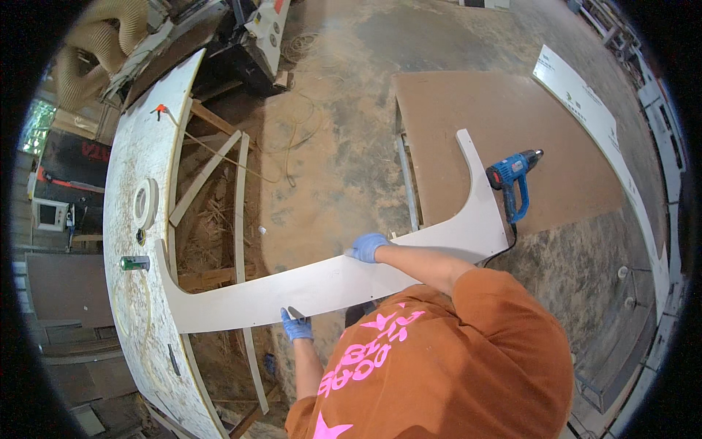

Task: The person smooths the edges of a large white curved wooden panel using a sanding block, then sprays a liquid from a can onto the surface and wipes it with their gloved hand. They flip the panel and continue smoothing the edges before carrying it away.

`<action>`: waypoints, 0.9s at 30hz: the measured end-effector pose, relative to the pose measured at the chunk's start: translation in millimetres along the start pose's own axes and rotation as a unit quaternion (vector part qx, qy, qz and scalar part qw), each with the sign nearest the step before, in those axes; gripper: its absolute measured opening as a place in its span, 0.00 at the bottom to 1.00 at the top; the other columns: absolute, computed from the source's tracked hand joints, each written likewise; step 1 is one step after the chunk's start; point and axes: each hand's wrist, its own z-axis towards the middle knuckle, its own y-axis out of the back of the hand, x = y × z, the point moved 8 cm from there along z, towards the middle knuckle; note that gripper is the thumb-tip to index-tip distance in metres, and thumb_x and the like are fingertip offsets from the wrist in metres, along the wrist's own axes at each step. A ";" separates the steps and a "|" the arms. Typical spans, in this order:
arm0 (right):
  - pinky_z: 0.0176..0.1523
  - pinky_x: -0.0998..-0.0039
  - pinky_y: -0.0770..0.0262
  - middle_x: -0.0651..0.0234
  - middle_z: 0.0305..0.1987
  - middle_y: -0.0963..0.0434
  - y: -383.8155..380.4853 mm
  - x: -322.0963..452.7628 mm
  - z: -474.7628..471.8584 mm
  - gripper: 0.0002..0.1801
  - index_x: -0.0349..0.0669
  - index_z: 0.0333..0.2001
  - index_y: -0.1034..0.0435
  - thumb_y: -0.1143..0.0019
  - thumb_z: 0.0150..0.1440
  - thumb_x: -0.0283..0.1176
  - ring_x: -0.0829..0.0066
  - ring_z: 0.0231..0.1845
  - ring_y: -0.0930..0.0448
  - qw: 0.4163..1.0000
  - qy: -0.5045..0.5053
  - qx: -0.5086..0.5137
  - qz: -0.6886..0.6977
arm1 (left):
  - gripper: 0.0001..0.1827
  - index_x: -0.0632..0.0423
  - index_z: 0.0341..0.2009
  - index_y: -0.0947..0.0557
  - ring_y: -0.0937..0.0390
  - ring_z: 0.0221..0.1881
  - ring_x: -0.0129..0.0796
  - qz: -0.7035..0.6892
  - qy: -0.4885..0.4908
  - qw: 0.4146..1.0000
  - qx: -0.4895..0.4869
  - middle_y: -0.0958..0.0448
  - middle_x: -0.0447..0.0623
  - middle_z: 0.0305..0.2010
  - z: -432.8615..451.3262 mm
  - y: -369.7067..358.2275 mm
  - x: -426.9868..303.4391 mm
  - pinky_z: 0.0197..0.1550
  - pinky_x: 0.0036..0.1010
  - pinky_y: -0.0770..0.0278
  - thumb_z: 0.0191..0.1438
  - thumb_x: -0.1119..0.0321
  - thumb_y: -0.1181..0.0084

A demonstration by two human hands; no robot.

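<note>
A long white panel (323,280) with curved, upturned ends spans the gap between two worktables. My right hand (368,248), in a blue glove, grips its far edge near the middle. At the near edge my left hand (297,326), also gloved in blue, holds the panel with a finger on its face; the other fingers are partly hidden. The panel's left end overlaps the white worktable (131,148), its right end the brown worktable (548,181). Beside the right end lies a blue heat gun (513,178), its black cord running under the panel.
On the white table are a large tape roll (145,203), a small dark roll (141,237), a green can (134,263) and an orange-tipped air blow gun (159,110) with a hose. A white strip board (581,110) lies along the brown table's far side. Sawdust covers the floor (307,219).
</note>
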 end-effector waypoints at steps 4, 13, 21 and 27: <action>0.53 0.56 0.28 0.51 0.49 0.22 -2.4 -0.4 -4.7 0.32 0.41 0.45 0.23 0.61 0.58 0.57 0.51 0.50 0.22 0.999 -0.033 0.012 0.005 | 0.32 0.43 0.56 0.26 0.28 0.57 0.42 -0.074 0.012 0.997 0.013 0.25 0.47 0.57 12.0 -1.1 14.8 0.53 0.40 0.25 0.56 0.36 0.56; 0.52 0.55 0.28 0.53 0.46 0.21 17.4 40.3 -35.2 0.29 0.43 0.44 0.23 0.61 0.59 0.55 0.51 0.48 0.21 0.999 0.048 -0.018 -0.015 | 0.35 0.45 0.59 0.27 0.30 0.60 0.44 -0.083 0.000 0.995 0.049 0.27 0.45 0.60 -49.0 -23.9 -5.1 0.61 0.42 0.31 0.60 0.35 0.65; 0.55 0.56 0.29 0.57 0.53 0.23 49.3 78.5 -65.0 0.28 0.47 0.51 0.26 0.59 0.57 0.53 0.54 0.54 0.24 0.992 0.100 0.046 -0.068 | 0.34 0.49 0.60 0.29 0.32 0.61 0.47 -0.041 -0.020 0.993 0.106 0.29 0.50 0.61 -92.1 -60.0 -35.3 0.63 0.43 0.35 0.60 0.40 0.68; 0.58 0.57 0.31 0.58 0.57 0.25 64.3 88.4 -94.1 0.31 0.48 0.55 0.29 0.56 0.55 0.56 0.54 0.57 0.26 0.988 0.139 0.054 -0.035 | 0.37 0.47 0.65 0.34 0.39 0.66 0.48 -0.027 -0.034 0.983 0.177 0.35 0.50 0.67 -104.8 -66.9 -39.6 0.68 0.46 0.43 0.58 0.39 0.70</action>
